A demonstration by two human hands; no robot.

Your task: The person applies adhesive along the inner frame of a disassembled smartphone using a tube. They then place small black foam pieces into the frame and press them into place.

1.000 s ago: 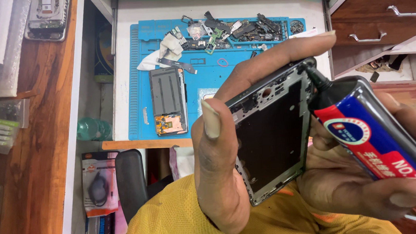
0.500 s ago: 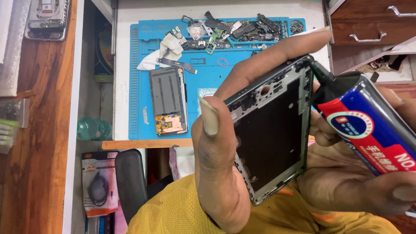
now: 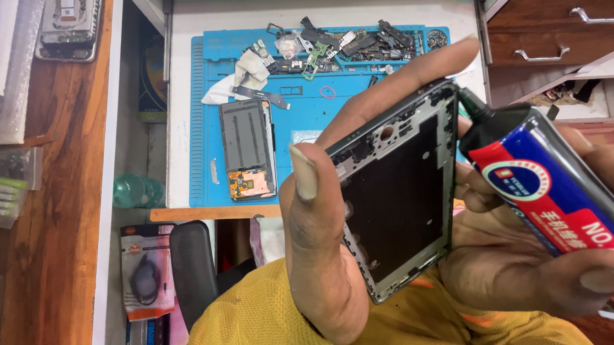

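Note:
My left hand (image 3: 325, 255) grips an empty phone frame (image 3: 399, 195), thumb on its left edge and index finger along the top. The frame is tilted, its dark inner side facing me. My right hand (image 3: 536, 265) holds a blue and red glue tube (image 3: 553, 187). The tube's black nozzle (image 3: 470, 104) touches the frame's upper right corner.
A blue work mat (image 3: 318, 116) lies on the white desk, with a dismantled phone body (image 3: 248, 149) and several small loose parts (image 3: 342, 44) along its far edge. Wooden drawers (image 3: 558, 26) stand at the upper right. A wooden shelf (image 3: 37, 228) with packets runs down the left.
The glue tube has slid slightly up along the frame's right edge, so its nozzle now sits at the upper right corner. The left hand keeps the frame nearly still.

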